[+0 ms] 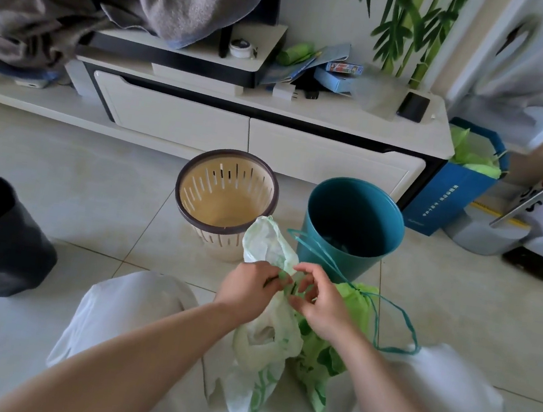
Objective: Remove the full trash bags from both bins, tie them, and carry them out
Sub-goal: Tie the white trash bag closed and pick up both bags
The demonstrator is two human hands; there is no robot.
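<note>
Both hands, left hand [252, 286] and right hand [323, 302], pinch white-green bag [263, 336] handles; green drawstring bag [353, 306] just right; beige bin [226, 196], teal bin [354, 223] beyond.

Beige slotted bin [226, 200], teal bin [354, 223], green-printed white bag [263, 336].

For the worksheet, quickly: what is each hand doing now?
Left hand: closed, pinching the white-green bag.
Right hand: closed, pinching the same bag's handles.

Both hands: left [250, 286], right [321, 304], fingers pinched together.
</note>
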